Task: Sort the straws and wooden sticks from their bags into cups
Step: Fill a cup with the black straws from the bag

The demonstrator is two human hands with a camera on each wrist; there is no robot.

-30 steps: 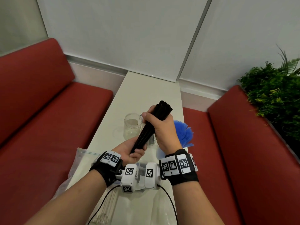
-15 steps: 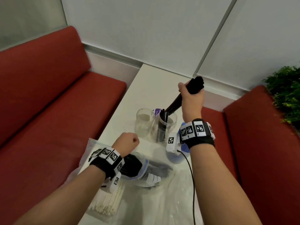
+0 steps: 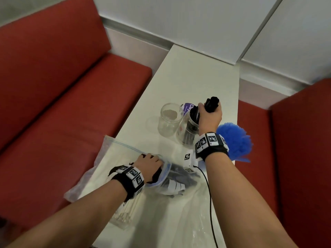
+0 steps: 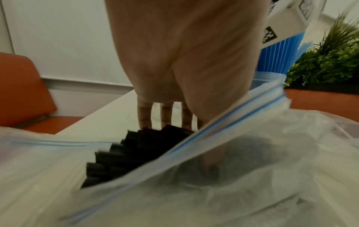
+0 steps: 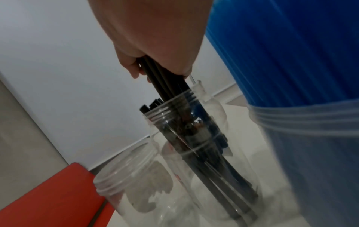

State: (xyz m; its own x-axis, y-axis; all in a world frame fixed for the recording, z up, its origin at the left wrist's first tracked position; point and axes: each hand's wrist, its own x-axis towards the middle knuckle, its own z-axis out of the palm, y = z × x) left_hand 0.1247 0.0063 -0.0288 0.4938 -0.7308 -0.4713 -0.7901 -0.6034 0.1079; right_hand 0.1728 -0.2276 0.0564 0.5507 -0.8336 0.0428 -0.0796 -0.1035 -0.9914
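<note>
Clearly readable writing is scarce: a purple label (image 3: 188, 108) behind the jars shows only the letters "Cla", and the wrist bands carry black-and-white square codes. On the white tabletop (image 3: 193, 72) the right hand (image 3: 209, 117) has its fingers wrapped tight round a bundle of black straws (image 3: 211, 104), whose lower ends stand inside a clear jar (image 5: 204, 153) with a threaded neck. Just left of it stands an empty jar (image 3: 169, 119), and to the right a third holds blue straws (image 3: 234, 140), close against the right wrist. Nearer the person, the left hand (image 3: 149, 163) reaches into the mouth of a zip bag (image 4: 223, 176), fingers (image 4: 144, 115) straight down and touching the black straws left there (image 4: 139, 150). A bag of wooden sticks (image 3: 123, 213) lies under the left forearm. Red bench seats flank the tabletop, and a green plant (image 4: 326, 64) sits at the right.
</note>
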